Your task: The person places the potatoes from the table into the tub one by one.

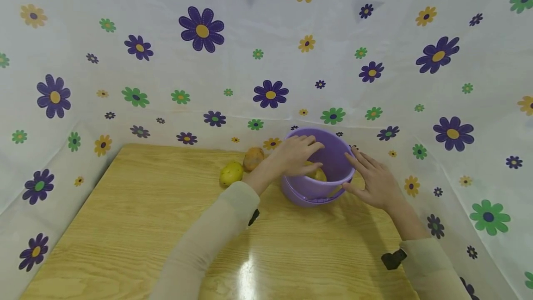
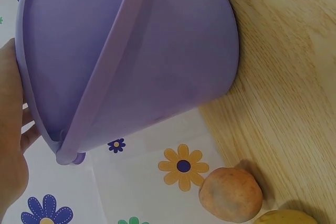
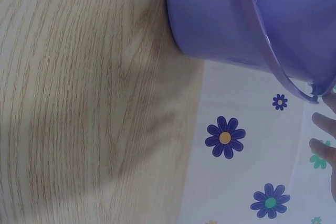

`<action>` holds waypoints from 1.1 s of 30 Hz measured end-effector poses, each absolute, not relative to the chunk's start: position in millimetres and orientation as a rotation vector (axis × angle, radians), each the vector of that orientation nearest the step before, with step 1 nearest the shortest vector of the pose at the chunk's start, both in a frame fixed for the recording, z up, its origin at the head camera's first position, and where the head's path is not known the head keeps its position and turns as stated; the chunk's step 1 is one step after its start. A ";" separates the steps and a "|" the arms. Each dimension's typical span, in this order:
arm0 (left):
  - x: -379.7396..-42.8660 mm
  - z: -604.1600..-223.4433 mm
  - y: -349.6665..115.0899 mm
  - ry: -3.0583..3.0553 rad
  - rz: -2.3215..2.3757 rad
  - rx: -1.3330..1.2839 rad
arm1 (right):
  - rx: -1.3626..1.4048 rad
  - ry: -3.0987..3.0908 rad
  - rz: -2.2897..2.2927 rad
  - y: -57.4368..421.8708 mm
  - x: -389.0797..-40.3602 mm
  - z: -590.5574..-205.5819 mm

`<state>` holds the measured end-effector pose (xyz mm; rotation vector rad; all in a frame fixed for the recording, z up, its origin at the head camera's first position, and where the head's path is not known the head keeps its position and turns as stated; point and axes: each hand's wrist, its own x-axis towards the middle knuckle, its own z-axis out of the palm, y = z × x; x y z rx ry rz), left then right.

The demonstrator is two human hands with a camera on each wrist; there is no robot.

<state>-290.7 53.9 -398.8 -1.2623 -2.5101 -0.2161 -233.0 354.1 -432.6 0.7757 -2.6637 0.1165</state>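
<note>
A purple bucket [image 1: 306, 191] stands upright at the back of the wooden table, its handle hanging down along the near side. A yellow fruit [image 1: 319, 174] lies inside it, partly hidden by the left hand and the rim. Across the bucket's left rim reaches my left hand [image 1: 294, 154], fingers extended over the opening and nothing visibly held. My right hand [image 1: 374, 182] is at the right side of the rim with its fingers spread; the fingertips look to be touching it. In the left wrist view the bucket [image 2: 173, 51] hides part of the left hand's fingers.
Left of the bucket, a yellow-green fruit [image 1: 231, 173] and a round orange-brown fruit [image 1: 254, 159] lie close together on the table [image 1: 125, 226]. A white flower-patterned sheet [image 1: 233, 68] rises behind the table and along both sides.
</note>
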 end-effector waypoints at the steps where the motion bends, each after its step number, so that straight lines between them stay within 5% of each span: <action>1: -290.8 -399.0 53.6 -2.505 -0.222 -1.263 | 0.776 -2.663 0.115 354.1 -233.1 -432.5; 33: -287.7 -399.0 26.4 -2.445 -0.190 -1.310 | 0.751 -2.711 0.098 352.2 -230.8 -428.9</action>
